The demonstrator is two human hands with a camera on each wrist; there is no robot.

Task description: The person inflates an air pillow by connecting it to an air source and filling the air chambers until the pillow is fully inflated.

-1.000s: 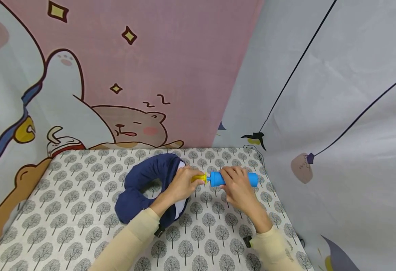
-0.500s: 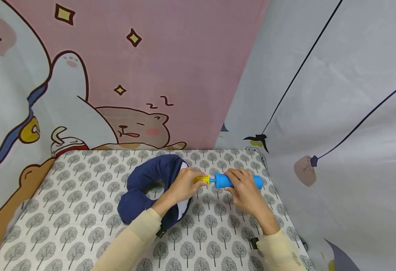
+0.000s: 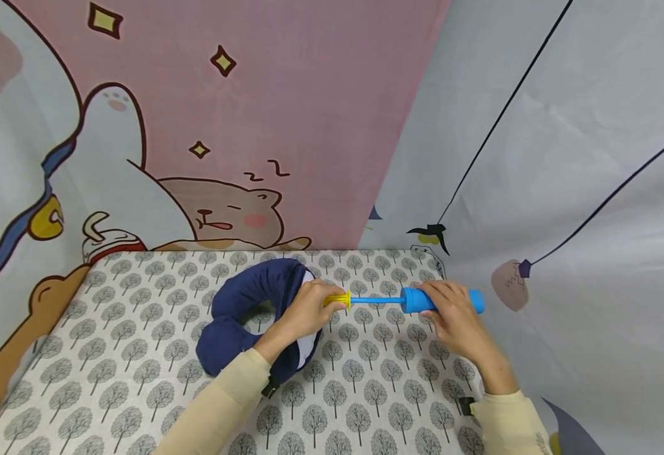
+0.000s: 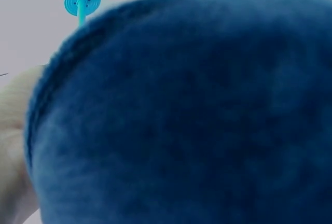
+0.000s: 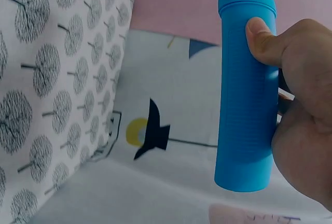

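A navy U-shaped neck pillow with a white panel lies on the cloth; its plush fills most of the left wrist view. My left hand rests over its right side and grips the yellow end piece of a hand air pump. My right hand wraps round the pump's blue barrel, with the thumb along its side in the right wrist view. A long stretch of thin blue rod shows between barrel and yellow piece. Whether the yellow piece joins the pillow is hidden by my left hand.
The table is covered by a white cloth printed with grey trees. A pink cartoon curtain stands behind it, and a pale grey one rises along the right edge. A black buckle lies by the pillow's near end.
My right hand has moved right with the blue barrel, drawing out much more of the rod. My left hand and the yellow end piece stay by the pillow.
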